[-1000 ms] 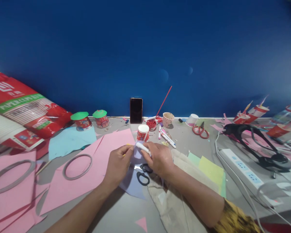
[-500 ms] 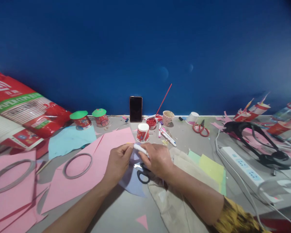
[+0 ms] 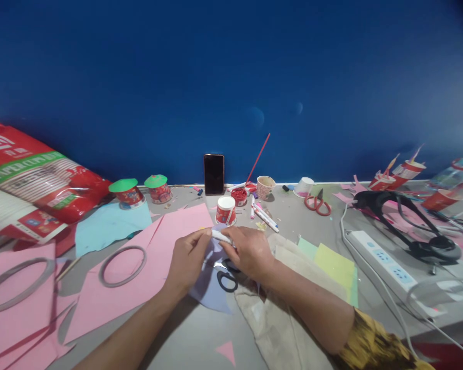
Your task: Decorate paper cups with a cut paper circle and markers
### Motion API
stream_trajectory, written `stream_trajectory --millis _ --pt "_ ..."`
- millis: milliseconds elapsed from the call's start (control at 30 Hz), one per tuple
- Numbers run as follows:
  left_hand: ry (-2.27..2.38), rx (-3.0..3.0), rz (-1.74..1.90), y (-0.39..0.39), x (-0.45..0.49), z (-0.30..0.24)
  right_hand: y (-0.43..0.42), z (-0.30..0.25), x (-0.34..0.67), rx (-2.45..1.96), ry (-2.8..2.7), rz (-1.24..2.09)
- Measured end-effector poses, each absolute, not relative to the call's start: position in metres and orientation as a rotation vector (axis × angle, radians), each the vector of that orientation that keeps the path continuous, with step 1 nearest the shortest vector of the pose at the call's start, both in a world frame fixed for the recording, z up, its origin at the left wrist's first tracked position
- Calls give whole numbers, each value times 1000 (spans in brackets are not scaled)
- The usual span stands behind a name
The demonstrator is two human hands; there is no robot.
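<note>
My right hand [image 3: 252,252] is closed around a slim white tube [image 3: 220,236], its kind unclear, with the rounded end pointing left. The fingers of my left hand [image 3: 188,257] are pinched together at that end; what they grip is hidden. Below the hands, black-handled scissors [image 3: 227,281] lie partly covered on a purple paper sheet [image 3: 210,293]. Just beyond the fingers a red printed paper cup [image 3: 226,211] stands upside down.
Pink paper [image 3: 139,288] with a grey ring [image 3: 122,266] lies left. Two cups with green tops [image 3: 124,186] stand behind. A phone [image 3: 214,174] leans on the wall. Red-handled scissors [image 3: 317,204], a power strip [image 3: 384,264] and a black head strap [image 3: 409,226] are right.
The camera view has shifted slightly. Both hands keep nearly the same place, and the white tube sits a little flatter and closer to the left fingertips.
</note>
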State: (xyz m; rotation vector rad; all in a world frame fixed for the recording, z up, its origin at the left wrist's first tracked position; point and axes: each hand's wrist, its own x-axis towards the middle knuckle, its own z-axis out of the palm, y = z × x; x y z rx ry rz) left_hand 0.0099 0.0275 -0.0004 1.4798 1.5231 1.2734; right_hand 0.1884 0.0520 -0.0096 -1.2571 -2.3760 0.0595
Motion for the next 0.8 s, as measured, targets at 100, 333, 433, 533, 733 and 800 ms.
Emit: stream_trajectory --millis 100,333,433,533,733,800 --pt "1532 1492 1267 30 8 -2 51 -12 188 -1242 -2368 51" --pt "1585 1569 1262 30 10 -5 47 -9 183 -1417 -2298 85" --pt "1582 1568 1277 28 12 -7 47 -7 183 -1475 -2254 107" --pt "1569 1552 1283 26 13 -8 48 -5 183 -1489 -2247 135" --pt "1471 1540 1276 27 13 -4 49 -1 186 -1388 -2358 153" --pt "1484 1540 1249 29 11 -4 49 -2 186 -1373 -2377 148"
